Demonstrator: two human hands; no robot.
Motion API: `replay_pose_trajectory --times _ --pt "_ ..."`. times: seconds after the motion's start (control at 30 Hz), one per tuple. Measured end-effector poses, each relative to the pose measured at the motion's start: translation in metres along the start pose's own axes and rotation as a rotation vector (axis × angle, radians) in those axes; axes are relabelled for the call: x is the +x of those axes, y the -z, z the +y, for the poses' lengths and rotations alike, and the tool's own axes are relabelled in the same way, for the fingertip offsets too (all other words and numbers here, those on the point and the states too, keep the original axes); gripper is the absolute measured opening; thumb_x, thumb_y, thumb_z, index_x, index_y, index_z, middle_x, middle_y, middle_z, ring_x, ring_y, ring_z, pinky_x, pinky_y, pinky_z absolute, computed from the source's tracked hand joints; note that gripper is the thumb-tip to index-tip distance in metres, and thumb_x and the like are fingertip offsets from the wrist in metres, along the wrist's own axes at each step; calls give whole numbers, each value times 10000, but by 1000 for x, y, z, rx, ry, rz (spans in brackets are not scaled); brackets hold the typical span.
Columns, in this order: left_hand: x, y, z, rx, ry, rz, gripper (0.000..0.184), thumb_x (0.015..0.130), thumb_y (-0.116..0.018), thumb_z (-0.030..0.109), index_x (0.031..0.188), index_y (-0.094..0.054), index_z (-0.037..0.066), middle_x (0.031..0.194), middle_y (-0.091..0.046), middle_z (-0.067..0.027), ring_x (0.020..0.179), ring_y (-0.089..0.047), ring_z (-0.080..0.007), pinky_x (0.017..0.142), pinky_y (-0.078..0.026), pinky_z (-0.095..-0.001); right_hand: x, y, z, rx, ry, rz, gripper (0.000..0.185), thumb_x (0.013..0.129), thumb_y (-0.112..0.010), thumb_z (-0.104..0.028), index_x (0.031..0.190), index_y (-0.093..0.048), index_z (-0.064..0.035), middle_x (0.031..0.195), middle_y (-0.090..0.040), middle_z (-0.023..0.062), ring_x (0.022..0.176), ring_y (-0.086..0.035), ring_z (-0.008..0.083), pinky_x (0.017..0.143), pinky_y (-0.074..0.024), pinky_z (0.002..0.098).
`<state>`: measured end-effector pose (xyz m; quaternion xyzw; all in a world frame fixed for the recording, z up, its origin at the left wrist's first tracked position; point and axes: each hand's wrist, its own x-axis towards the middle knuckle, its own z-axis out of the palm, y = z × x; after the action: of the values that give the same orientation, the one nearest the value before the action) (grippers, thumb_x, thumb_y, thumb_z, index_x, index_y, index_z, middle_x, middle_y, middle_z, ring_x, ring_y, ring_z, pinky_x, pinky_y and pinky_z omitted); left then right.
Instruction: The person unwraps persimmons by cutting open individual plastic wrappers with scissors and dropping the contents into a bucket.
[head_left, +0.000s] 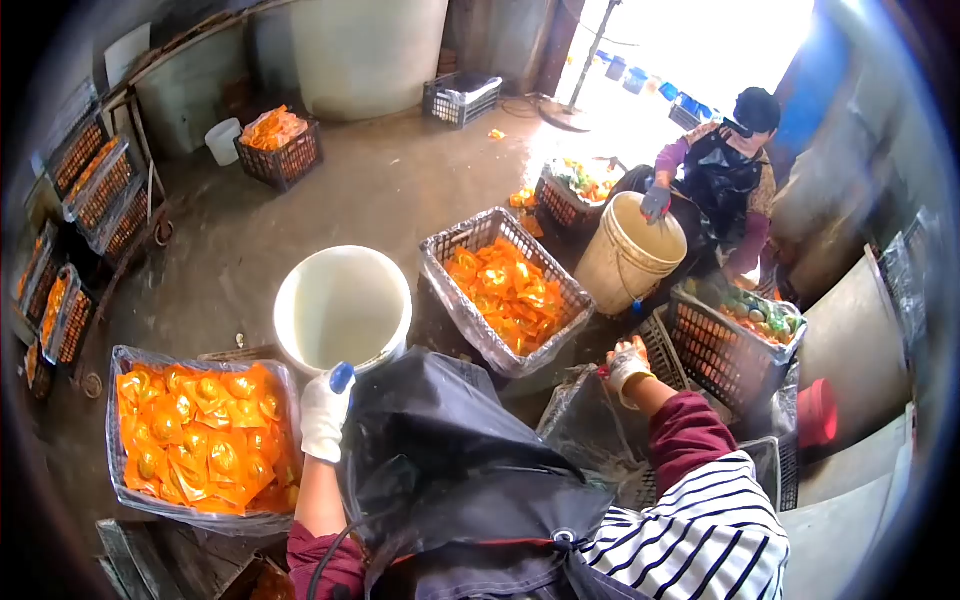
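My left hand [326, 414], in a white glove, is closed round a blue-topped object [342, 377] beside the rim of a white bucket [343, 308]. Left of it is a plastic-lined crate [290, 425] full of orange packets [205, 440]. My right hand [630, 368], gloved with orange stains on the fingers, is over a plastic-lined crate [590, 420] at my right; its fingers are bent and what they hold, if anything, is too small to name. Ahead, between my hands, another lined crate [448, 262] holds orange packets [505, 290].
A co-worker [735, 170] sits at the right, one gloved hand on a beige bucket [625, 262]. Near them stand crates of mixed items [740, 325] and a red bucket [817, 412]. Crates are stacked at the far left [100, 190]; another crate [282, 160] stands at the back.
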<state>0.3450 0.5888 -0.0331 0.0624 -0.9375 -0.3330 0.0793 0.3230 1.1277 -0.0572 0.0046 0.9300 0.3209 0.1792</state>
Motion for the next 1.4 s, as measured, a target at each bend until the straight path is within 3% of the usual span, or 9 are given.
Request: replay_pose_trajectory --times 0.17,0.53,0.63,0.7,0.8,0.9,1.1,1.3,1.4 --pt "-7 1 -7 56 -50 54 329 906 -548 368 907 -687 70 866 -661 -179 834 -629 -361 735 -485 -416 27 4 -11 -325 226 -200 294 643 -751 -291 933 -745 -245 936 -714 -21 886 -684 202 631 -495 372" --pt "4 -25 -15 -164 -34 11 312 901 -562 318 1000 -689 51 982 -674 -164 930 -642 -318 816 -495 -374 20 71 70 19 59 87 198 805 -613 -213 965 -706 -143 967 -699 70 902 -674 257 685 -527 401" --pt "9 -21 -4 -406 9 15 253 926 -571 185 1080 -654 2 1039 -691 -121 975 -661 -227 867 -493 -300 87 24 72 844 -88 391 202 824 -579 -163 965 -679 -57 966 -678 163 908 -649 336 797 -515 403" --pt "26 -43 -18 -814 -23 -3 259 935 -551 96 1160 -604 -21 1078 -674 -99 982 -650 -202 862 -494 -285 93 69 45 2156 80 -54 162 872 -597 -91 975 -664 14 996 -679 176 842 -679 288 710 -552 389" --pt "45 -50 -7 -1340 32 -170 323 928 -517 -3 1248 -508 -51 1255 -570 -84 1090 -584 -221 953 -462 -291 83 155 -22 2521 441 -374 320 925 -559 -161 1197 -579 6 1137 -648 132 997 -648 211 886 -512 326" --pt "67 -84 -30 -1118 -197 -151 381 965 -480 60 1326 -413 -43 1281 -516 -113 1142 -539 -185 977 -446 -272 19 282 -75 1955 802 -73 347 964 -496 -161 1231 -536 58 1194 -615 146 1058 -614 203 925 -492 300" --pt "68 -28 -7 -1524 221 -162 464 980 -491 205 1387 -349 31 1268 -498 -149 1159 -507 -233 1028 -402 -366 95 297 -204 1783 1208 -678 333 990 -423 -179 1205 -550 41 1194 -597 167 1090 -593 265 964 -460 351" --pt "62 -19 -29 -1654 256 78 437 998 -408 307 1357 -418 59 1302 -493 -123 1196 -482 -230 1042 -380 -375 95 316 -244 2173 872 -819 279 958 -493 -149 1190 -564 -13 1170 -620 84 1028 -613 135 837 -504 271" --pt "48 -15 -26 -1522 84 187 453 1013 -357 340 1361 -401 55 1330 -471 -115 1228 -461 -254 1061 -364 -395 72 340 -231 1098 1014 578 414 858 -592 -190 1236 -510 -42 1064 -610 160 958 -608 348 861 -475 416"
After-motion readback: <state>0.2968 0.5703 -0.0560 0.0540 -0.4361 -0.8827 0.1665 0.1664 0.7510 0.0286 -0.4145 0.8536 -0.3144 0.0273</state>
